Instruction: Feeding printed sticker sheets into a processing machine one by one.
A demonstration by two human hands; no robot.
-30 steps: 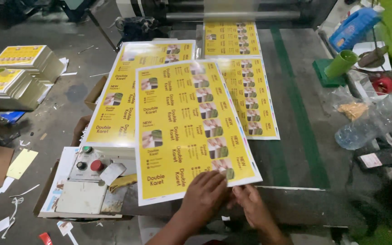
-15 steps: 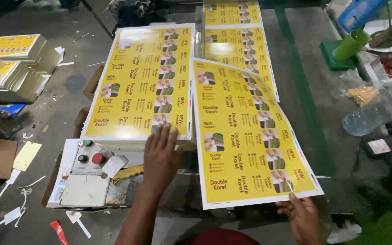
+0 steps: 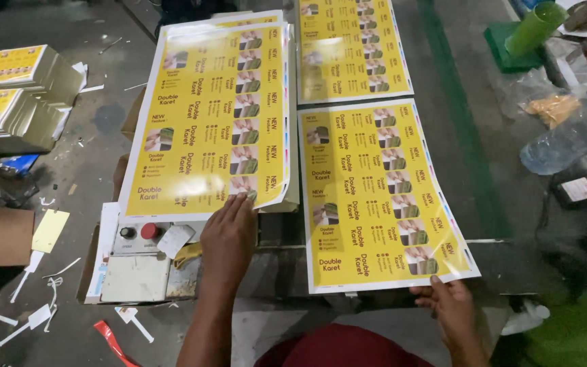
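Far left of the fingers, boxed stacks of yellow printed cards (image 3: 15,88) sit on the floor, well apart from the work. Just left of the left hand (image 3: 229,234) is a grey control box (image 3: 140,261) with a red button (image 3: 149,231); risk: a wrist drifting sideways could strike it. The left hand lies flat, fingers (image 3: 239,207) spread and released, pressing the near edge of the left stack of yellow sheets (image 3: 212,115); nothing is gripped. Risk: the glossy top sheet could slide under a sideways push and leave the stack out of square. Right of those fingers lies the loose yellow sheet (image 3: 382,197) on the tabletop (image 3: 470,136), its near edge overhanging. The right hand (image 3: 453,309) pinches that edge near the corner, fingers (image 3: 436,289) grasping it from beneath. Risk: a one-corner hold could let the sheet sag, crease or skew. Farther right, a plastic bottle (image 3: 565,139) lies near; snagging seems unlikely.
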